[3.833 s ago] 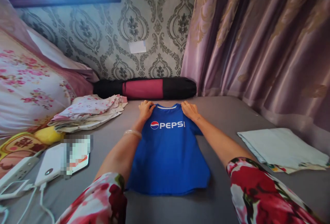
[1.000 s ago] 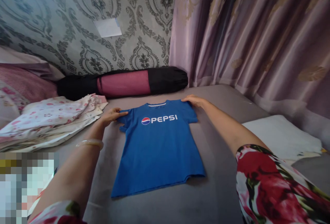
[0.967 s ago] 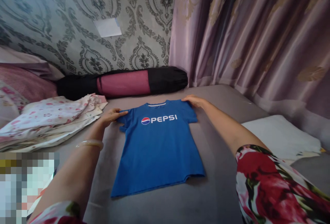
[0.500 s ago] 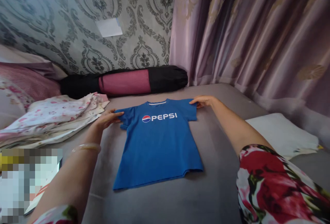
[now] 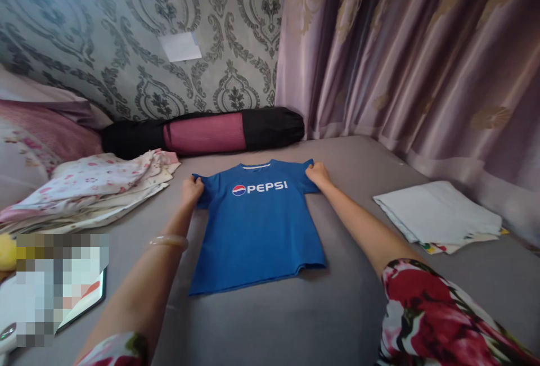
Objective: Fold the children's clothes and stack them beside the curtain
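Note:
A blue T-shirt (image 5: 257, 231) with a white PEPSI print and round logo lies spread flat, front side up, its collar toward the wall. My left hand (image 5: 193, 190) is closed on the edge of the sleeve at the left. At the other sleeve, my right hand (image 5: 317, 175) grips the cloth with its fingers curled in. Both sleeves are partly hidden behind my fingers. The hem nearest me is slightly rumpled at its right corner.
The shirt rests on a grey bed sheet (image 5: 270, 326). Folded pale cloth (image 5: 439, 214) lies at the right, patterned folded fabric (image 5: 97, 186) at the left. A black and pink rolled bag (image 5: 206, 131) lies along the wall. A partly blurred screen-like object (image 5: 86, 304) sits lower left.
Both hands have gone from a flat pinch with extended fingers to a closed grip, moving slightly inward along the sleeves. The shirt stays spread out.

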`<state>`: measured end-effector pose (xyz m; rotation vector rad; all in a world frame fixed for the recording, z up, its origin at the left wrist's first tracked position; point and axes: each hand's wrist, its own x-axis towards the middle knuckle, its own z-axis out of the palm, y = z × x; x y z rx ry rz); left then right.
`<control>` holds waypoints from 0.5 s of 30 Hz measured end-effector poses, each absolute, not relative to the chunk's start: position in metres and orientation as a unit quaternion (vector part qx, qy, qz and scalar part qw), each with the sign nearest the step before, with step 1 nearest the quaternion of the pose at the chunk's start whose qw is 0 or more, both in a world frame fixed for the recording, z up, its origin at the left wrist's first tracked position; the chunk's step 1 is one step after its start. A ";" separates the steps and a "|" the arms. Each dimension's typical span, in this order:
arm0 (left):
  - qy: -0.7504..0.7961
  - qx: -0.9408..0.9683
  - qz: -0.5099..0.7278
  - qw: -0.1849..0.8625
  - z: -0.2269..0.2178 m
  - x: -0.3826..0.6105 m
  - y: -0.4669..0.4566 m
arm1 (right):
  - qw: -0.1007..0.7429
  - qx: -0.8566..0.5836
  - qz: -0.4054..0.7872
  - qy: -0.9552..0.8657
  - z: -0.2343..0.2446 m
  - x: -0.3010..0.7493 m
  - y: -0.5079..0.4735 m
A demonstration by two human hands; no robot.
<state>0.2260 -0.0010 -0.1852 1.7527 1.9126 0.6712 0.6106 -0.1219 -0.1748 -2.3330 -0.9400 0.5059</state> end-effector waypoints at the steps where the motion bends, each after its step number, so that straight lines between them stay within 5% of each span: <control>1: 0.701 0.641 0.242 0.197 -0.186 0.230 -0.004 | 0.262 -0.880 0.150 -0.368 -0.176 0.605 -0.123; 9: 0.695 0.708 0.117 0.050 -0.199 0.234 -0.017 | 0.109 -0.862 0.015 -0.494 -0.189 0.608 -0.130; 15: 0.719 0.687 0.110 0.019 -0.199 0.232 -0.018 | 0.125 -0.883 0.002 -0.453 -0.192 0.615 -0.132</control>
